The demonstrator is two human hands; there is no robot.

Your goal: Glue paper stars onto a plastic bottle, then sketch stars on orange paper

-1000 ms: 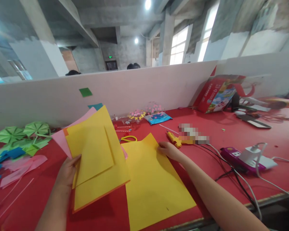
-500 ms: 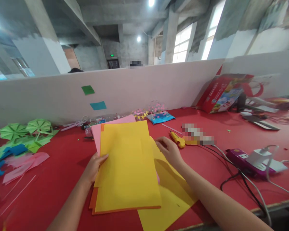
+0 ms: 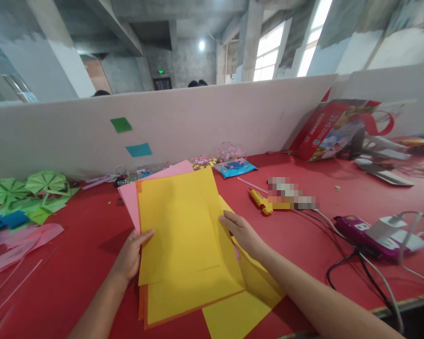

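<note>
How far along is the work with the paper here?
Looks done: the green shapes are folded. In hand: the left hand holds a paper stack of yellow, orange and pink, the right hand at its right edge. Apparently remaining: the stack's edges are uneven, and a yellow sheet lies partly under it. Beyond that, I can't tell.

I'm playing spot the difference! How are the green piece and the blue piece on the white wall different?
The green piece is higher up; the blue piece is lower and farther right. The green piece looks squarer, the blue piece wider. Both are flat against the white wall.
</note>
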